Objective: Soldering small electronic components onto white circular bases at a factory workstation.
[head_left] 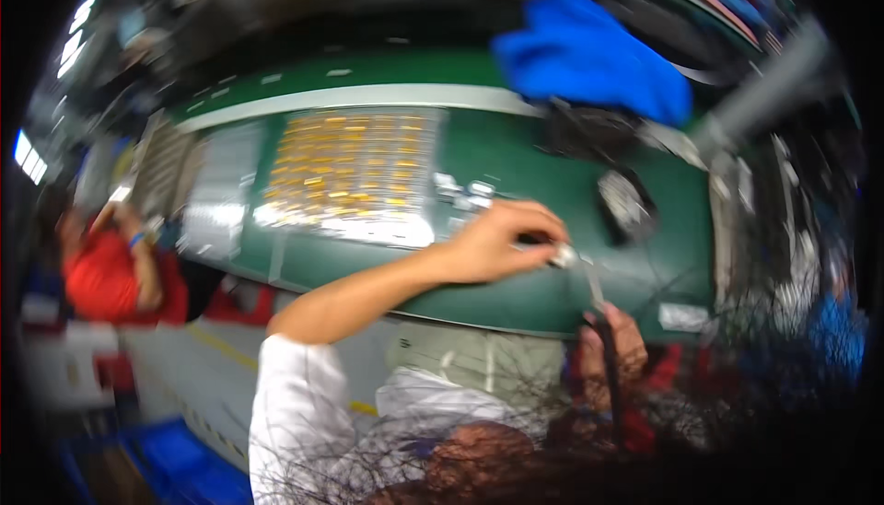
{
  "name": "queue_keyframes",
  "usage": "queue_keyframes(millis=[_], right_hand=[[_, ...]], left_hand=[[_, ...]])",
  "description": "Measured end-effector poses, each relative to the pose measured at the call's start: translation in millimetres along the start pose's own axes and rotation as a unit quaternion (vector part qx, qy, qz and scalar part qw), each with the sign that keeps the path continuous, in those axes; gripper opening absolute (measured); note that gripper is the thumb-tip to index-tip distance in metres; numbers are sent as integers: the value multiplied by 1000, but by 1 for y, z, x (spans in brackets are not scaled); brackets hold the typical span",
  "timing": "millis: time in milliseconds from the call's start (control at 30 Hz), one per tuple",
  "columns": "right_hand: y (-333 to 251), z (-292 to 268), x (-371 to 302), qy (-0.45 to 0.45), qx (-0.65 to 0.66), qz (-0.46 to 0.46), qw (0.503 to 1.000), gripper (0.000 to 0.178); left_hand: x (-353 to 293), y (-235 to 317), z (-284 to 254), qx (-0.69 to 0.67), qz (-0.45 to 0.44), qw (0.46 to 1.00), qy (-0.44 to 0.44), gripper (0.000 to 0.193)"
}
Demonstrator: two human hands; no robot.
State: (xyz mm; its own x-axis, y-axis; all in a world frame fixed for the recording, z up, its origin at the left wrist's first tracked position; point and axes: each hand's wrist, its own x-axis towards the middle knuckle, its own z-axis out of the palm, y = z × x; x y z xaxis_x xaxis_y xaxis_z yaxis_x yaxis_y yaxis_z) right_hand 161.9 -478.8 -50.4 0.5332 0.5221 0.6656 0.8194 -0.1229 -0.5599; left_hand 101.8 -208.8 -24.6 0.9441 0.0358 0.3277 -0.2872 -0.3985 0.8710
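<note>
My left hand (511,243) is stretched over the green bench, thumb and fingers pinching a small whitish part (563,255). Motion blur hides what kind of part it is. Close to the bench's front edge, my right hand (615,348) is wrapped round a slim tool with a dark handle and a light metal shaft (594,282). The shaft points up toward the part, with a small gap between them. Several small white and silver pieces (465,194) lie just beyond my left hand.
On the green bench (516,160) lies a clear tray (354,174) with rows of yellow pieces. Another clear tray (218,187) is left of it. A dark round object (626,206), a blue cloth (594,58) and a white label (683,317) are at right. A person in red (120,270) sits left.
</note>
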Motion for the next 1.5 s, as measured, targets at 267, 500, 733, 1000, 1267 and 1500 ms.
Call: queue_keyframes(millis=[267, 500, 733, 1000, 1267, 1500], right_hand=[[5, -3, 15, 8, 44, -19, 999, 41], [11, 3, 5, -21, 51, -27, 998, 43], [9, 5, 6, -30, 38, -40, 998, 45], [7, 6, 8, -44, 29, -29, 998, 47], [9, 3, 8, -52, 27, -28, 998, 49], [7, 2, 8, -50, 32, -33, 998, 49]], left_hand=[[5, 4, 4, -24, -66, 998, -5, 20], [2, 5, 7, 0, -73, 997, 7, 20], [1, 7, 8, 17, -60, 997, 33, 19], [3, 5, 7, 25, -49, 998, 36, 18], [5, 6, 9, 32, -46, 998, 37, 19], [4, 8, 11, 35, -47, 997, 43, 18]])
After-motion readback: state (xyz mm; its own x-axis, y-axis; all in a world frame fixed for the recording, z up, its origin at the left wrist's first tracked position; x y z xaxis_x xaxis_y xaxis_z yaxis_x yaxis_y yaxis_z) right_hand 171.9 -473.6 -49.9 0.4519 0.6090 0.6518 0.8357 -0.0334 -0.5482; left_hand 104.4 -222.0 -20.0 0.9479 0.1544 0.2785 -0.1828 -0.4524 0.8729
